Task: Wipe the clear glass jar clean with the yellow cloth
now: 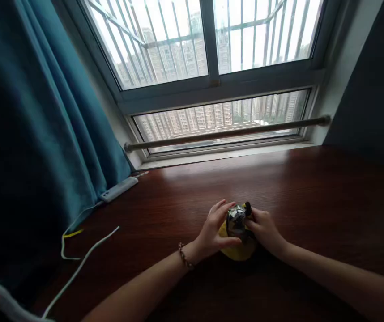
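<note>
1. Yellow object [237,252], head view: a rounded, soft-looking yellow base topped by a crumpled, shiny grey part and a small black tip. It rests on the table [313,192], near the middle and close to the person.
2. Left hand [212,230]: curled against the object's left side, thumb pressed along the front and fingers arched loosely over the top. A beaded bracelet [185,256] circles the wrist.
3. Right hand [266,230]: closed on the object's right side, fingertips touching the grey part. The two hands hide most of its flanks.
4. Table: dark, reddish-brown wood with a smooth, faintly glossy grain.
5. White cable [81,264]: thin and round, lying in a loose curve at the left, well apart from the hands. A flat grey device [118,189] lies by the curtain's edge.
6. Curtain [44,134]: heavy teal cloth in deep vertical folds, covering the left side.
7. Window [212,53]: pale frame with slim outer bars. A round metal rod [225,133] runs across its lower pane.
</note>
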Demonstrator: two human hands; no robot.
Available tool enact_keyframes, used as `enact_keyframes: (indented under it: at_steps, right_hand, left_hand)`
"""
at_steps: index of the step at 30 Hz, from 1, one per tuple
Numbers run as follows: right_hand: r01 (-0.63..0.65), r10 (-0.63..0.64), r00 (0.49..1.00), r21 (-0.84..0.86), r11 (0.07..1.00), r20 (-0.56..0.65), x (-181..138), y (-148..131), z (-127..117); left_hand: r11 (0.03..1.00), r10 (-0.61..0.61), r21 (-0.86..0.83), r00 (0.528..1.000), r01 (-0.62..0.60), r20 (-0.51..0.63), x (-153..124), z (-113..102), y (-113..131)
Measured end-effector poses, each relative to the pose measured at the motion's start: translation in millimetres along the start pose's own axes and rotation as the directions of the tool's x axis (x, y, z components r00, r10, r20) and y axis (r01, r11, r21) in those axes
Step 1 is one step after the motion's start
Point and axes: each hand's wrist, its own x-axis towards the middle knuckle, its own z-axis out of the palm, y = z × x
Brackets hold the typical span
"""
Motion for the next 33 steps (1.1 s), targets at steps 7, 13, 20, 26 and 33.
enact_keyframes:
  at_steps: [7, 13, 20, 26, 33]
  right_hand:
    - [0.027, -0.027, 1.0, -0.018, 0.999, -0.005, -1.0, 2.9, -0.7]
    - [0.054, -0.054, 0.998, 0.011, 0.999, 0.014, -3.7, 0.6, 0.0]
    - [0.046, -0.046, 0.999, 0.016, 0.999, 0.002, -3.0, -0.7, 1.4]
    - [-0.005, 0.004, 0.999, -0.02, 1.0, -0.052, 0.7, 2.2, 1.2]
    - [-0.004, 0.004, 1.0, 0.005, 1.0, -0.029, -0.5, 1.7, 0.4]
  left_hand:
    - [0.995, -0.008, -0.096, 0.999, 0.005, -0.034, 2.8, 8.3, 6.4]
    - [0.991, -0.049, -0.125, 0.999, 0.051, 0.016, 4.6, -0.5, 5.0]
    - [0.997, -0.047, -0.057, 0.991, 0.054, 0.126, 8.1, -3.7, 0.8]
    - [0.998, 0.046, -0.036, 0.999, -0.047, -0.016, 3.5, 6.4, 3.0]
    - [0.993, 0.025, -0.11, 0.995, -0.036, -0.094, 1.6, 1.2, 8.4]
